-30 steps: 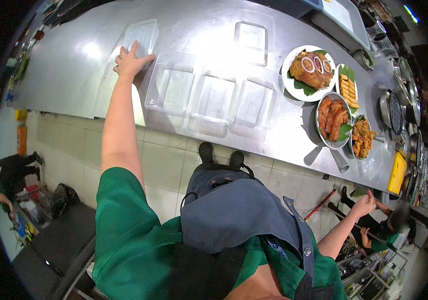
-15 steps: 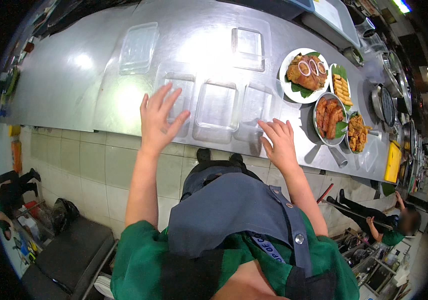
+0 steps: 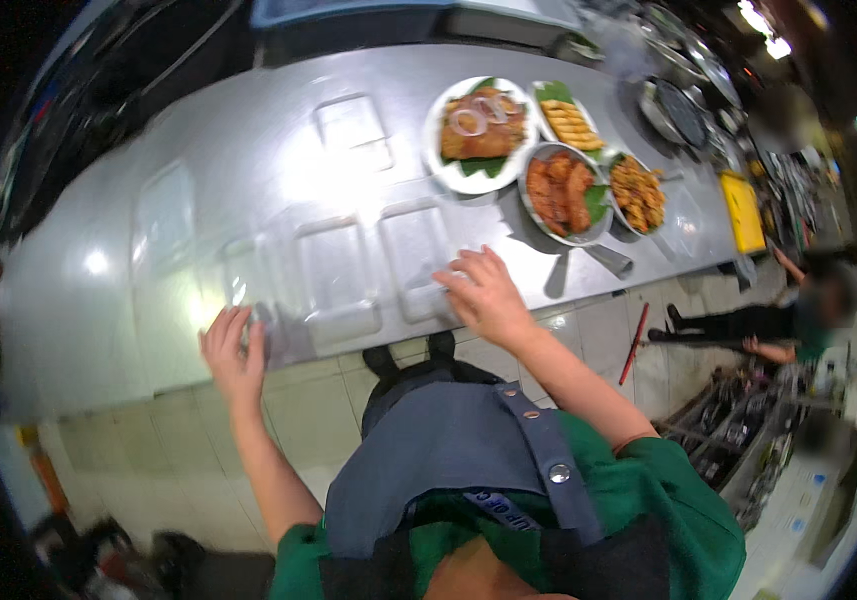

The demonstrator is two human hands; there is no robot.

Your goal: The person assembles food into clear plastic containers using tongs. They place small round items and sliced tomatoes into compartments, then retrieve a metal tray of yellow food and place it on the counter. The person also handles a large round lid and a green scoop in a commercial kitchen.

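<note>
My left hand (image 3: 234, 350) hovers at the front edge of the steel table, fingers bent and thumb apart, with nothing visible in it. Just beyond it is a clear plastic container (image 3: 249, 262), blurred. My right hand (image 3: 489, 297) is open, fingers stretched toward the near right side of another clear container (image 3: 390, 255); whether they touch it I cannot tell. Between the hands lies a third clear container (image 3: 304, 275), in the same row. More clear plastic pieces lie behind, one container (image 3: 324, 130) at the back and one (image 3: 164, 215) at the left.
Right of the containers stand a white plate (image 3: 435, 150) of browned meat with onion rings, a dish of rolls (image 3: 569, 125), a pan (image 3: 564, 195) of reddish pieces and one of fried bits (image 3: 639, 195). A yellow item (image 3: 742, 212) lies beyond. At far right, another person (image 3: 809, 310) holds a pole.
The view has swung, so the table's things appear further left. My left hand has drawn back from over the left container toward the table edge. My right hand stays beside the right container.
</note>
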